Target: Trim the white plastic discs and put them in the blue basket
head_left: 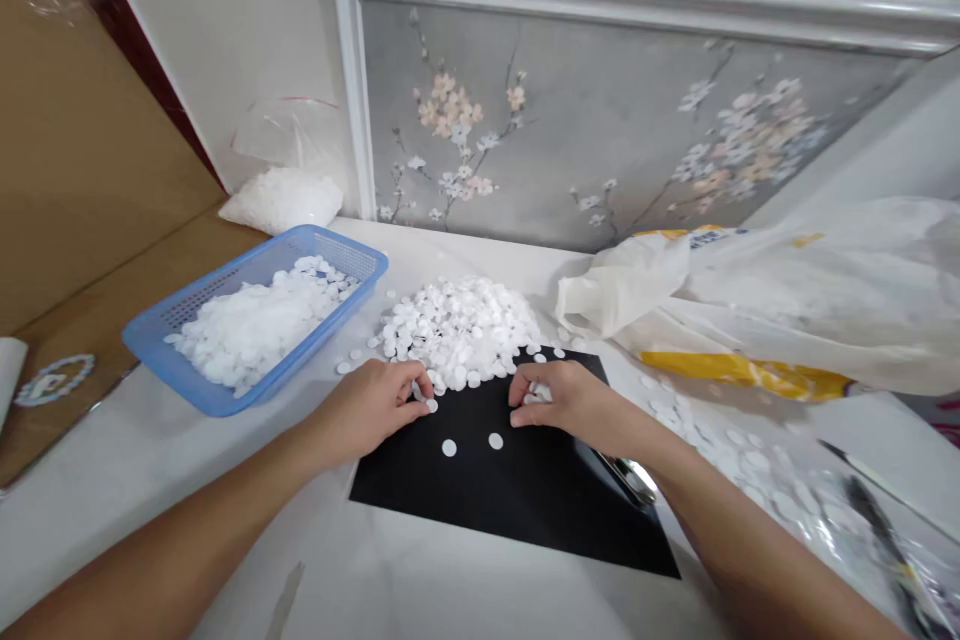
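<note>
Pinching a white disc (433, 406) over the black sheet (517, 500): the left hand (382, 407).
Right hand (561, 400) cups more discs (537, 394); two round discs (496, 441) lie flat. Sheet's long axis runs crosswise on the white tabletop (420, 575), before a framed floral picture (592, 100).

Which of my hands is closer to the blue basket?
Left. Your left hand is to the right of the blue basket, apart from it; your right hand is farther right, over the black sheet.
</note>
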Available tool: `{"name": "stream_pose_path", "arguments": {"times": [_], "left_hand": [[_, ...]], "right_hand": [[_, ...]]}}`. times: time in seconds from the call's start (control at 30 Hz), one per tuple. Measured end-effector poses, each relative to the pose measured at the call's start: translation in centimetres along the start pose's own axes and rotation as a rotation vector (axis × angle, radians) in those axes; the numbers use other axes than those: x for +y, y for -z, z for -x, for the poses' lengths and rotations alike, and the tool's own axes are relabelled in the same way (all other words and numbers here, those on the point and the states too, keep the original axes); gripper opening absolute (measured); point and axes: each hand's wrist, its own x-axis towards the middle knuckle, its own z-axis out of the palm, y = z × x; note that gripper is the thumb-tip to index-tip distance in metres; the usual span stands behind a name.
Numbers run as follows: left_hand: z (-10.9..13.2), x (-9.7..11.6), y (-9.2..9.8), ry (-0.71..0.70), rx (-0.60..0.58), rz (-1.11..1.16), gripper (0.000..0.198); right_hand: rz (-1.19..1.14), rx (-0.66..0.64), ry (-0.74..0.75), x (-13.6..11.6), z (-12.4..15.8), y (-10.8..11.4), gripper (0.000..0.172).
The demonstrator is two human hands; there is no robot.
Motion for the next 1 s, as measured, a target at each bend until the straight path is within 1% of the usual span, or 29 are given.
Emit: {"name": "stream_pose_path", "arguments": {"times": [0.13,0.23,0.3,0.37,0.4,0.47,0.53,0.6,0.63,0.7,0.77,0.8,0.83,0.9,0.93,1.0], "left_hand": [[0.5,-0.3,1.0,-0.01,-0.045,0.029,0.011],[0.8,-0.1,1.0,-0.018,-0.044,0.005,0.013],[0.8,0.1,0.6,-0.049,-0.028,-0.051,0.015],[0.6,0.3,0.0,-0.086,-0.016,-0.11,0.014],[0.5,0.3,-0.2,-0.098,-0.011,-0.126,0.012],[0.3,0.3,-0.6,-0.098,0.004,-0.111,0.008],[0.2,0.1,-0.7,-0.08,0.014,-0.057,0.005],[0.1,-0.1,-0.5,-0.06,0.003,-0.001,0.004],[0.1,-0.2,-0.4,-0.052,-0.009,0.018,0.004],[0.2,-0.3,-0.1,-0.04,-0.038,0.034,0.004],[0.2,-0.4,0.1,-0.035,-0.052,0.032,0.005],[0.2,-0.4,0.1,-0.035,-0.052,0.029,0.005],[0.2,-0.4,0.2,-0.036,-0.05,0.027,0.006],[0.1,-0.5,0.2,-0.034,-0.048,0.03,0.006],[0.0,-0.5,0.3,-0.03,-0.052,0.036,0.007],[0.0,-0.6,0.3,-0.02,-0.069,0.056,0.009]], "right_hand": [[0.083,-0.032,0.014,0.0,0.1,-0.3,0.008],[0.016,-0.042,0.037,0.0,0.4,-0.2,0.013],[-0.167,-0.099,0.002,-0.1,0.5,0.0,0.017],[-0.43,-0.167,-0.036,-0.4,0.6,-0.1,0.022],[-0.562,-0.186,-0.041,-0.6,0.6,-0.2,0.024],[-0.766,-0.182,-0.025,-1.1,0.4,-0.6,0.028],[-0.889,-0.164,-0.016,-1.7,0.1,-1.1,0.025],[-0.935,-0.167,-0.034,-2.2,-0.2,-1.6,0.024],[-0.934,-0.165,-0.044,-2.3,-0.4,-1.7,0.026],[-0.9,-0.125,-0.047,-2.4,-0.5,-1.6,0.034],[-0.814,-0.037,-0.036,-1.9,-0.2,-0.9,0.039],[-0.735,0.021,-0.032,-1.6,0.1,-0.4,0.039],[-0.626,0.075,-0.032,-1.1,0.6,0.2,0.037],[-0.331,0.155,-0.051,0.0,1.8,1.1,0.027],[-0.179,0.166,-0.069,0.5,2.4,1.4,0.022],[0.043,0.122,-0.1,1.5,3.4,1.5,0.012]]}}
